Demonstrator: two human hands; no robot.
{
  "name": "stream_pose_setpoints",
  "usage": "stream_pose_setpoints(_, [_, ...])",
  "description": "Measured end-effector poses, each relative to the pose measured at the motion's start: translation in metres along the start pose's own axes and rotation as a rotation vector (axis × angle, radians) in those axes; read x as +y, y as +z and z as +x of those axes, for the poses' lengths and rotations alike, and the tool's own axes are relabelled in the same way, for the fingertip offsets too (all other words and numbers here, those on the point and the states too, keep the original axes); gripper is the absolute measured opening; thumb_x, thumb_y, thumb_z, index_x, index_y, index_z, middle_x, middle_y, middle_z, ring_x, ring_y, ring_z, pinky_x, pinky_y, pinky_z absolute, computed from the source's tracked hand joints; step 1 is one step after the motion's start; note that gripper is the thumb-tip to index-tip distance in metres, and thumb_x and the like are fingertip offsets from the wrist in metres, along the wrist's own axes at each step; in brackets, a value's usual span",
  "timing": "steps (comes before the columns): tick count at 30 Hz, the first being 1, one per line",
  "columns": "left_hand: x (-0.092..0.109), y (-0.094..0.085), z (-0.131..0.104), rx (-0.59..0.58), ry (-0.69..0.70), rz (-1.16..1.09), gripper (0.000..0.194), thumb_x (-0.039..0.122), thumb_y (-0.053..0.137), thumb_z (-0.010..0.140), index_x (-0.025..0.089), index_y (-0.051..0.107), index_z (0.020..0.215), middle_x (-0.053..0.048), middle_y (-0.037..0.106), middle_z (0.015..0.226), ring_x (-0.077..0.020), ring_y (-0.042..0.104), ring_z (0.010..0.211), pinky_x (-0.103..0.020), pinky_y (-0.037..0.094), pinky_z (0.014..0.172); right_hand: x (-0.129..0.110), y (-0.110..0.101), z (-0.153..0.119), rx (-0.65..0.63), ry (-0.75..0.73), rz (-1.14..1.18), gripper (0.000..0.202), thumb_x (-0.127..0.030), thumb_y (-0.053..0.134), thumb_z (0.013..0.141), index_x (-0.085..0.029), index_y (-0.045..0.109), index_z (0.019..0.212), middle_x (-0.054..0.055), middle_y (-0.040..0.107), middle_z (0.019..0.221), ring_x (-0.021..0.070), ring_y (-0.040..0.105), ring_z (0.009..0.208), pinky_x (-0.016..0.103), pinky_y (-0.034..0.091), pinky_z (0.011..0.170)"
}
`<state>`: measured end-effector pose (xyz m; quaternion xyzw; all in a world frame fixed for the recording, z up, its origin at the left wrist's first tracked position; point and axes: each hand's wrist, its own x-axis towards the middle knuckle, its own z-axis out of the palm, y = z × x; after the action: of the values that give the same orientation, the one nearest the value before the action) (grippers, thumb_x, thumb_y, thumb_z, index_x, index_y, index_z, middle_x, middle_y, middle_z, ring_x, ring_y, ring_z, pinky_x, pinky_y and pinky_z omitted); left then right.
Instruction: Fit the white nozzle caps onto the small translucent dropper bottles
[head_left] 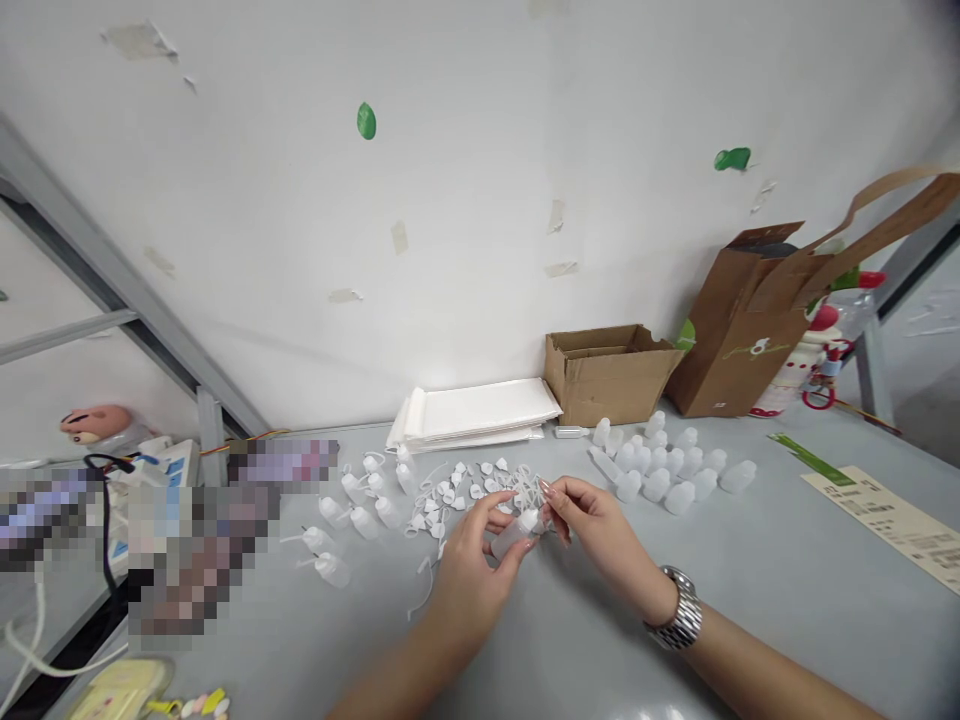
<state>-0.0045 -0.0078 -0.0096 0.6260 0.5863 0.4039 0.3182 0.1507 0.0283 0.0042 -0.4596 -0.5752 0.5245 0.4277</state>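
Observation:
My left hand (474, 560) is wrapped round a small translucent squeeze bottle (510, 538), which is tilted with its neck up to the right. My right hand (594, 518), with a metal watch on the wrist, has thumb and fingers pinched together at the bottle's neck. What the right fingertips hold is too small and partly hidden. Just beyond my hands lies a loose pile of small white caps with thin straps (433, 508). To the left stand several bottles with thin tips and straps (365, 522); to the right is a cluster of plain-topped bottles (657, 485).
White padded envelopes (480, 408) are stacked by the wall, beside an open cardboard box (611, 385) and a brown paper bag (739, 330). A paper label (889, 520) lies at the right. A power strip (161, 500) and cables are at the left, near blurred patches.

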Motion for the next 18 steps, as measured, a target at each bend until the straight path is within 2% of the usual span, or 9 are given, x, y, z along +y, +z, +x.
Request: stream_pose_setpoints(18, [-0.0021,0.0007,0.0015,0.001,0.009,-0.014,0.035,0.023,0.06,0.073,0.024,0.054,0.108,-0.001,0.064,0.083,-0.0175,0.06,0.081,-0.029,0.049,0.068,0.0038,-0.002,0.0002,0.051,-0.074,-0.142,0.042,-0.055,0.048,0.08,-0.019,0.053,0.059,-0.005,0.043,0.048,0.0113,0.04,0.047,0.023,0.034,0.048])
